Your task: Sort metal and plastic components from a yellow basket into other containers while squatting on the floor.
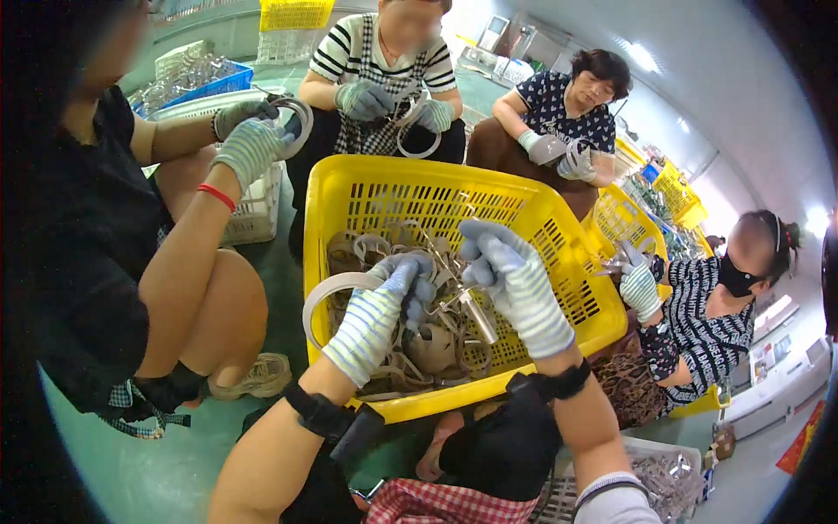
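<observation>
Bright | ceiling lights (642,57) glare upper right | fisheye bending, black corners

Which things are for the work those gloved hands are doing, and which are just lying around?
Seemingly in the work:
left hand, with a pale band
right hand
silvery tube between the hands
yellow basket below, holding more bands

Seemingly just around:
blue crate, upper left
yellow crate, top

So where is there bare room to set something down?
Bare green floor shows at lower left, below the co-worker's beige shoe and left of the left forearm. The yellow crate is crowded: bands lie heaped below the left hand and right hand, with a metal piece between them.
</observation>
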